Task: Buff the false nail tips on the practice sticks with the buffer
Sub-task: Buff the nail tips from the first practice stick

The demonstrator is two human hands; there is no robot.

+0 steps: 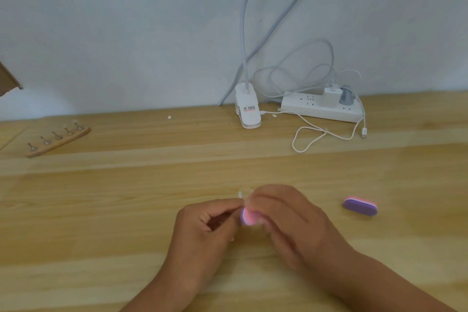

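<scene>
Far to the left of the fingers, a narrow wooden rack (76, 134) is lying on the pale, grainy table (126, 197), carrying a row of shiny practice sticks (57, 135). The left hand (202, 233) is curling its fingers and pinching a thin white nail tip (240, 194), while the blurred right hand (286, 223) is wrapping its fingers round a rounded, spongy pink buffer (249, 217) just beside that tip. Well to the right of the fingers, a second buffer (361, 206), oval and purple with a pink edge, is lying flat.
</scene>
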